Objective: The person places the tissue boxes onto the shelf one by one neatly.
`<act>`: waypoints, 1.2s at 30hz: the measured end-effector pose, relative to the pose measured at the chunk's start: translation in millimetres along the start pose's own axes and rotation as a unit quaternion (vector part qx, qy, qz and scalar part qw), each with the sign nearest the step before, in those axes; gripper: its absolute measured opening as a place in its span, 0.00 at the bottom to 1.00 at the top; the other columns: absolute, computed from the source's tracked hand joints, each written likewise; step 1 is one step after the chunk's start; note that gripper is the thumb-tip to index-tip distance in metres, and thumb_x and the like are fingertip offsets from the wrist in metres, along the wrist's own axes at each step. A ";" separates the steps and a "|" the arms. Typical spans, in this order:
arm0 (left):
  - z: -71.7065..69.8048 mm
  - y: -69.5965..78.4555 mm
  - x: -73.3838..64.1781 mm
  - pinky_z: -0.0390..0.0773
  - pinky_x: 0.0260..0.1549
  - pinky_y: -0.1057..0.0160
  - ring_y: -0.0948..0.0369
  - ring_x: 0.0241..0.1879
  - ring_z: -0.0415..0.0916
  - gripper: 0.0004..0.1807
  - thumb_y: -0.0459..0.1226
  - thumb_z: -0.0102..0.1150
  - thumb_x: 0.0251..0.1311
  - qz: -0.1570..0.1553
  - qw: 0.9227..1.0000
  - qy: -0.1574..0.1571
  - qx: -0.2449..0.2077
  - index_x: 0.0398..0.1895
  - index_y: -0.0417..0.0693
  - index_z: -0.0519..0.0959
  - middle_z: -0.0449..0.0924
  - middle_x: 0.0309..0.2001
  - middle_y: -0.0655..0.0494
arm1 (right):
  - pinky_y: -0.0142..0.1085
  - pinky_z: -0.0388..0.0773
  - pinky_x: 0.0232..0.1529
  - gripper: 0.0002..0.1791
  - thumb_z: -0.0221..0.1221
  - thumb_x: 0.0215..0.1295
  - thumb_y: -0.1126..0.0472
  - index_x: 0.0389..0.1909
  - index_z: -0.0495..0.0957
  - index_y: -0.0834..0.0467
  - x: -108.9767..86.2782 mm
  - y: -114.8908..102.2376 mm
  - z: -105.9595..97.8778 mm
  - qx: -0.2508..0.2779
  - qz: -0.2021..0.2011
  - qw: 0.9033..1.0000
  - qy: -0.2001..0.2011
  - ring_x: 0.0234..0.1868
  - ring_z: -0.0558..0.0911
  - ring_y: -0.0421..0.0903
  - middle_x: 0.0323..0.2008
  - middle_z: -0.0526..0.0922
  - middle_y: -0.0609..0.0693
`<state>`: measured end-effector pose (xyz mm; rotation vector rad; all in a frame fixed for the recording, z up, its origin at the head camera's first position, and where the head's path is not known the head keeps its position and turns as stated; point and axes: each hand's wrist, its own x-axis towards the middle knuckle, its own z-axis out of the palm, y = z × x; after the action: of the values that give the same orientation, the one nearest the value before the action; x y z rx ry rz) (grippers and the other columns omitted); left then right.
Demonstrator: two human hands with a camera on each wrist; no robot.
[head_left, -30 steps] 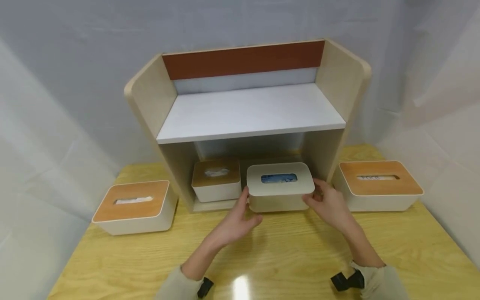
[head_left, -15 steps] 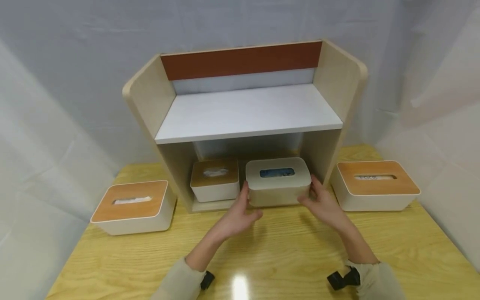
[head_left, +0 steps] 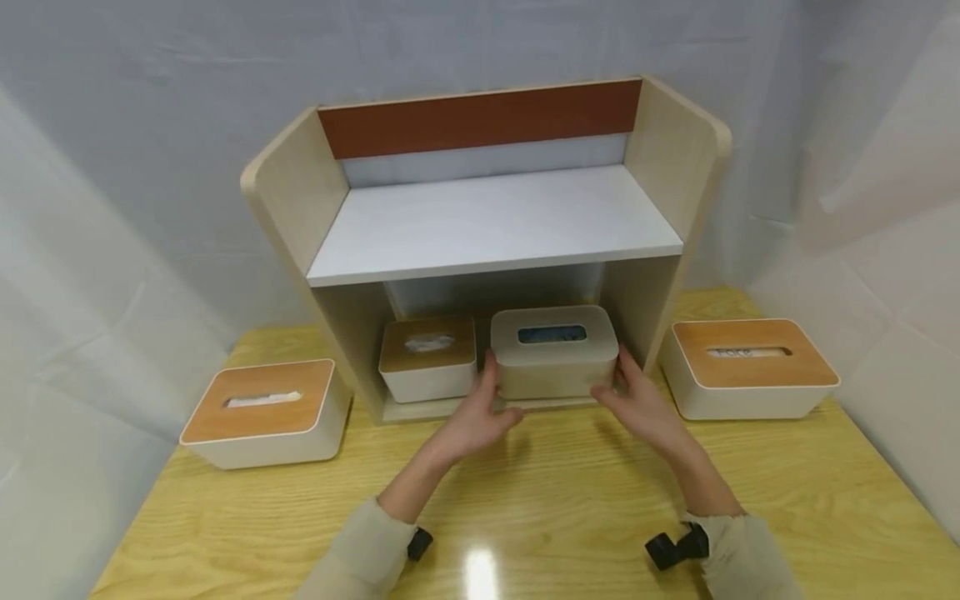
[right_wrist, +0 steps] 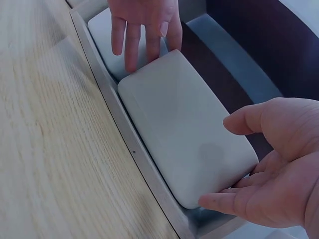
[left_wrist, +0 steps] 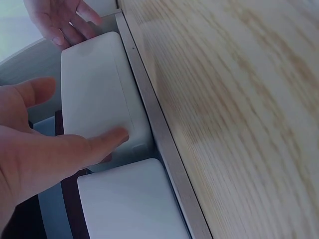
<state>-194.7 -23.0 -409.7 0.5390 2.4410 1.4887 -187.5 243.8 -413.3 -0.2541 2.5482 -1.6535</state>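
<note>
A cream tissue box [head_left: 558, 375] with an oval slot in its lid sits on the lower shelf, its front face just behind the shelf's front edge. At its left end, my left hand [head_left: 476, 421] has straight fingers against the side, and the thumb stands apart from the front. My right hand [head_left: 641, 408] lies at the right end, fingers extended along it and thumb near the front corner. Both wrist views show the box's pale front [left_wrist: 94, 89] between the two hands. Left of it on the same shelf stands a smaller white tissue box [head_left: 431, 383] with a wooden lid.
The wooden shelf unit [head_left: 495, 221] has a white upper board above the boxes. Wood-lidded tissue boxes stand on the table [head_left: 555, 517] outside it: one at the left [head_left: 262, 446], one at the right [head_left: 750, 404]. A pale curtain [head_left: 480, 42] hangs behind.
The cream tissue box has moved back, from overhanging the shelf's front edge to standing inside the compartment. Both hands have moved forward with it, and the right thumb now sits lower.
</note>
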 end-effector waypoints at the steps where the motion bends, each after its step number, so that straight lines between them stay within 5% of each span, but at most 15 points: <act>1: 0.0 -0.1 0.4 0.55 0.71 0.44 0.37 0.71 0.53 0.54 0.34 0.58 0.64 0.000 1.000 0.000 0.000 0.77 0.34 0.26 0.30 0.77 0.32 | 0.59 0.52 0.72 0.48 0.53 0.75 0.59 0.76 0.28 0.68 0.9 0.8 0.0 0.003 0.002 1.000 0.000 0.76 0.44 0.66 0.77 0.35 0.69; 13: -4.1 3.1 4.2 0.54 0.71 0.45 0.38 0.73 0.51 0.54 0.35 0.57 0.67 -0.015 1.000 -0.014 0.000 0.77 0.37 0.25 0.28 0.78 0.34 | 0.59 0.52 0.72 0.45 0.53 0.74 0.61 0.76 0.34 0.71 8.1 5.3 -3.5 0.001 -0.011 1.000 0.013 0.75 0.48 0.67 0.76 0.40 0.71; 22: -4.3 3.9 5.2 0.50 0.73 0.46 0.40 0.75 0.46 0.54 0.35 0.57 0.67 -0.015 1.000 -0.015 0.016 0.77 0.36 0.25 0.28 0.78 0.34 | 0.60 0.52 0.71 0.47 0.52 0.75 0.59 0.77 0.28 0.67 7.1 4.8 -3.5 0.013 0.017 1.000 -0.004 0.76 0.43 0.67 0.77 0.34 0.70; 36: -3.1 7.5 -0.8 0.42 0.74 0.46 0.45 0.77 0.30 0.51 0.34 0.55 0.68 -0.022 1.000 -0.016 0.008 0.77 0.36 0.27 0.25 0.78 0.37 | 0.60 0.49 0.72 0.48 0.53 0.75 0.59 0.76 0.27 0.68 1.5 3.2 -3.3 -0.001 0.007 1.000 -0.013 0.76 0.42 0.67 0.77 0.33 0.70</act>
<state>-193.7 -22.7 -401.6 0.5054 2.4255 1.4334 -189.8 247.7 -414.8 -0.2558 2.5279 -1.6320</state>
